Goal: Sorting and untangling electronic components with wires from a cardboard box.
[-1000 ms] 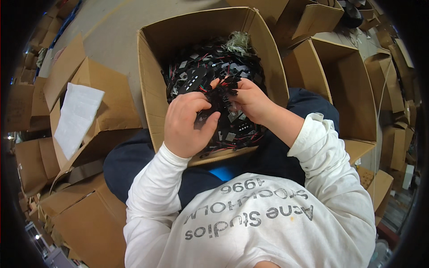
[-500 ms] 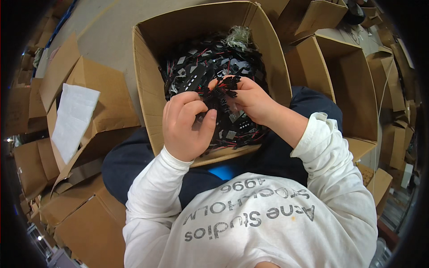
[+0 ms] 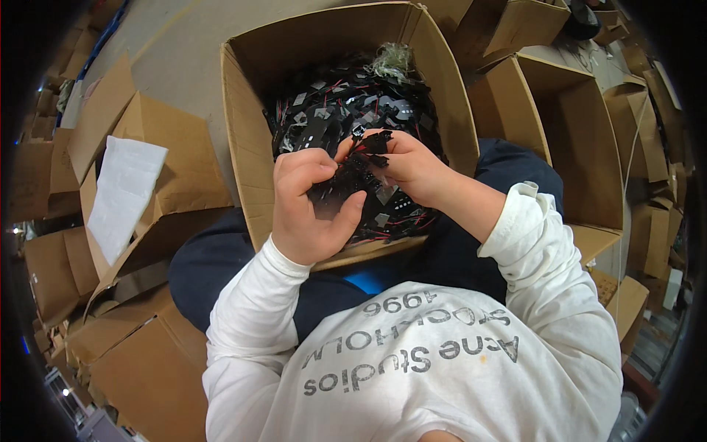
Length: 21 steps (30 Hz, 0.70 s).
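Note:
My right hand (image 3: 414,166) is closed around a bunch of small black parts with red wires (image 3: 374,144), perhaps wired connectors. My left hand (image 3: 310,200) is just left of the bunch, its thumb apart from its curled fingers. Dark, blurred pieces show between that thumb and the fingers; I cannot make out whether they are touched. Both hands are over an open cardboard box (image 3: 247,140), which holds a heap of black strips, silvery flat pieces and red wires (image 3: 324,118).
A tuft of pale stringy fibre (image 3: 392,62) lies at the heap's far right. On the left, a white sheet (image 3: 127,197) hangs over an open carton (image 3: 177,158). To the right stands another open carton (image 3: 574,140). My dark-trousered legs flank the middle box.
A black strip with white squares, seen above my left hand before, is gone from that spot. My left thumb and fingers have parted wider. The right hand keeps its bunch, almost still.

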Each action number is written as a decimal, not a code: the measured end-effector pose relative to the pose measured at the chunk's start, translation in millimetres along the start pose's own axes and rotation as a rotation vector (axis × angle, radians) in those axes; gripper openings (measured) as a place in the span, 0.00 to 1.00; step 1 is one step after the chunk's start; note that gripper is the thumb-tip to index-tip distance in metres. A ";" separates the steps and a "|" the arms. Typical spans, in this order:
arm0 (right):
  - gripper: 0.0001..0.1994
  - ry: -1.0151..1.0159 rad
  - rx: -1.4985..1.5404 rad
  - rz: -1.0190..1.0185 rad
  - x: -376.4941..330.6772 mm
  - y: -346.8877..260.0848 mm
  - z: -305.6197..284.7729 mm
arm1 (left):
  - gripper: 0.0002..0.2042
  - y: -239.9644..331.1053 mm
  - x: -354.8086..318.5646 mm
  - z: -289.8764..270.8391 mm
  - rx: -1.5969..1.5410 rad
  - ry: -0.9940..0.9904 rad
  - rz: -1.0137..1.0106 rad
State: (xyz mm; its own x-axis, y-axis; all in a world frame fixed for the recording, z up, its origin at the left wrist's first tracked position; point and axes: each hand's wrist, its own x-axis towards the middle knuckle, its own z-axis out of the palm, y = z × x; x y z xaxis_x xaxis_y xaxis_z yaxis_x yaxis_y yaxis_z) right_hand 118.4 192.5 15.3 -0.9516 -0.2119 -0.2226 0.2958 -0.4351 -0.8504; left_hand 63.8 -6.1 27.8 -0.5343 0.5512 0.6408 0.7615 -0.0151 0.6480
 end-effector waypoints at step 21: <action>0.14 0.048 -0.036 -0.006 5.8 3.2 -0.4 | 0.07 -9.2 9.4 -2.3 -0.070 -0.077 -0.085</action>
State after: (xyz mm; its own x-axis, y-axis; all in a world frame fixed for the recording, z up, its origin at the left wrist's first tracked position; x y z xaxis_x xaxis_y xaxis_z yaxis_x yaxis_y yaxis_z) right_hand 113.8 190.2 11.2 -0.9564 -0.1668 -0.2398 0.2881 -0.4041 -0.8681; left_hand 50.9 -2.6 28.8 -0.5638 0.6153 0.5510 0.6861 -0.0225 0.7272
